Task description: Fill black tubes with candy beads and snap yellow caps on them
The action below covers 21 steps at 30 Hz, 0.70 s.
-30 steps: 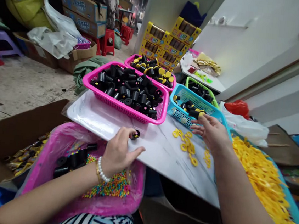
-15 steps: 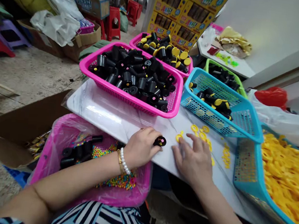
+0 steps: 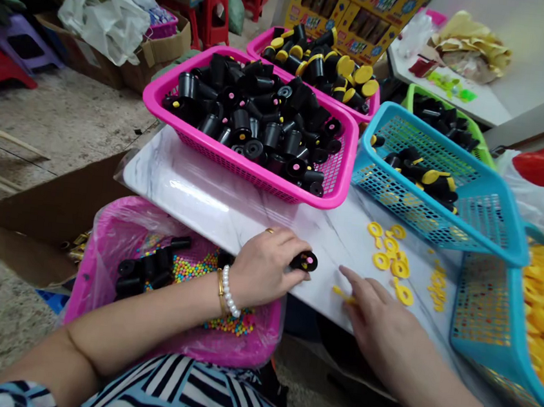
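Closed around a black plastic canister (image 3: 305,261), my left hand (image 3: 268,259) rests near the front edge of the white marbled table (image 3: 205,190). The canister lies on its side, with a pink dot and a yellow spot on the end that faces right. My right hand (image 3: 372,311) pinches a small yellow ring-shaped piece with a stem (image 3: 343,295) at the table's edge, its ring mostly hidden by the fingers. Beyond that hand lie several loose yellow ring pieces (image 3: 391,245) and a patch of tiny yellow parts (image 3: 437,285).
A pink basket (image 3: 255,179) of black canisters stands behind my hands. To the right are a blue basket (image 3: 446,215) of yellow-and-black canisters and a blue bin (image 3: 489,310) of yellow pieces. A lined pink tub (image 3: 100,263) below holds coloured beads and canisters.
My right hand has picked up a yellow ring piece and drawn it toward the table's front edge. My left hand still grips the canister. The whole view has shifted slightly.
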Available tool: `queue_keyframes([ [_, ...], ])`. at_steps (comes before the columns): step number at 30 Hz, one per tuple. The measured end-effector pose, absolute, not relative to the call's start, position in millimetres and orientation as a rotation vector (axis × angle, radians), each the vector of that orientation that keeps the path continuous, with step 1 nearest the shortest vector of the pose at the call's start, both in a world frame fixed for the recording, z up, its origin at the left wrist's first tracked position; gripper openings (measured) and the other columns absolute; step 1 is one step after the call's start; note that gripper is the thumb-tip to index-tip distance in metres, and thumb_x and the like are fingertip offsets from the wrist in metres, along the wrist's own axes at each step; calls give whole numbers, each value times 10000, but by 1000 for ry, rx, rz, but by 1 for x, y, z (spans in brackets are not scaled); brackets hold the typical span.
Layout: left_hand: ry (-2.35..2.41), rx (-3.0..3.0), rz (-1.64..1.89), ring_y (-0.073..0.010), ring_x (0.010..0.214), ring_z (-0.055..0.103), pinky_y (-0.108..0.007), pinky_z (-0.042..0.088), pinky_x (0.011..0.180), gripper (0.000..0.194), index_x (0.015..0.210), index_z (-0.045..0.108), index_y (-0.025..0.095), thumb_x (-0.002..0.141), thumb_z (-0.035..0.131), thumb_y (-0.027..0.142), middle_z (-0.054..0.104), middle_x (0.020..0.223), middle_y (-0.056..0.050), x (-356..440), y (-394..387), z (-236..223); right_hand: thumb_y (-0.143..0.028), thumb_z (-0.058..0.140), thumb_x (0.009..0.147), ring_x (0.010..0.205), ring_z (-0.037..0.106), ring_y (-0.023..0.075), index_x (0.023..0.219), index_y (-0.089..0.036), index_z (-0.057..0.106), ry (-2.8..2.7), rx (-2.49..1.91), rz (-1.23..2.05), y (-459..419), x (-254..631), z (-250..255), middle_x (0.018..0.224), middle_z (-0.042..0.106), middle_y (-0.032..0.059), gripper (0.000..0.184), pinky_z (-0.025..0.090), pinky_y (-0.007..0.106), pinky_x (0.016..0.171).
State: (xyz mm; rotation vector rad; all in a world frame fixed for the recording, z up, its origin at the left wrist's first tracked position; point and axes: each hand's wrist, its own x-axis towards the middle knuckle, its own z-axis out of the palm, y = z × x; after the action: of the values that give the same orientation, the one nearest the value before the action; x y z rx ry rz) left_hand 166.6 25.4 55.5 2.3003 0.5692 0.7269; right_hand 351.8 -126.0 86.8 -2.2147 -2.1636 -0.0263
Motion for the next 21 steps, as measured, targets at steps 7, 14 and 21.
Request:
queue_keyframes([
  [7, 570, 2315, 675, -212, 918, 602, -372, 490, 885, 254, 993, 692, 151, 828, 742, 338, 693, 965, -53, 168, 25, 58, -490, 608, 881, 797, 627, 250, 805, -254, 724, -1766, -2154, 326, -110, 365, 104, 792, 695, 69, 274, 510, 396, 738],
  [14, 535, 2366, 710, -201, 863, 589, -343, 471, 861, 218, 962, 725, 171, 873, 702, 369, 693, 918, -43, 169, 25, 54, -447, 878, 625, 575, 569, 125, 748, -206, 680, -761, -1733, 948, -80, 328, 94, 744, 685, 26, 335, 470, 247, 500],
  [21, 519, 2358, 680, -190, 841, 592, -341, 462, 853, 299, 956, 729, 161, 902, 667, 449, 688, 902, -48, 169, 27, 55, -397, 906, 594, 518, 533, 86, 725, -191, 688, -576, -1688, 981, -67, 317, 84, 647, 658, -2, 327, 459, 213, 507],
])
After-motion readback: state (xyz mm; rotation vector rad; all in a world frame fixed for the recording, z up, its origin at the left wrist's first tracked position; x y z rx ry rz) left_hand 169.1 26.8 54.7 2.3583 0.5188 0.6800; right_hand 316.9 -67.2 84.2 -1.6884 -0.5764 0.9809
